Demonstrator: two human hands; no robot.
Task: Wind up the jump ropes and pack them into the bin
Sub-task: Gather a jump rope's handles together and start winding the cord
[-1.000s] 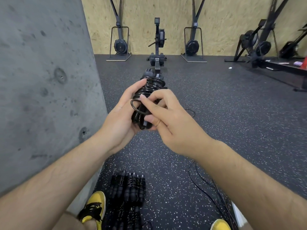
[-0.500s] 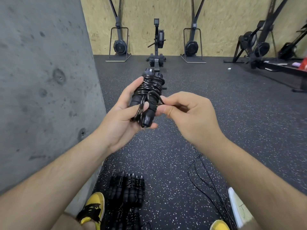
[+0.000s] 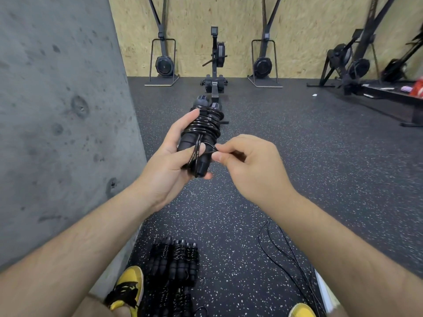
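Note:
My left hand point(image 3: 167, 163) grips a black jump rope point(image 3: 202, 129) whose cord is wound tightly round its two handles, held upright in front of me. My right hand point(image 3: 246, 161) pinches the loose end of the cord just right of the bundle, near its lower end, thumb and forefinger together. Several wound black jump ropes point(image 3: 175, 261) lie side by side on the floor between my feet. A loose black cord point(image 3: 281, 250) trails across the floor at the lower right. No bin shows clearly.
A grey concrete wall point(image 3: 57, 110) stands close on my left. Rowing and ski machines point(image 3: 216, 58) line the wooden back wall. My yellow shoes point(image 3: 128, 287) are at the bottom edge, and a white object's edge point(image 3: 325, 291) lies at the lower right.
My right hand has moved off the bundle to its right side, drawing the cord end out. The small loop that stood over the handles one second ago is pulled flat.

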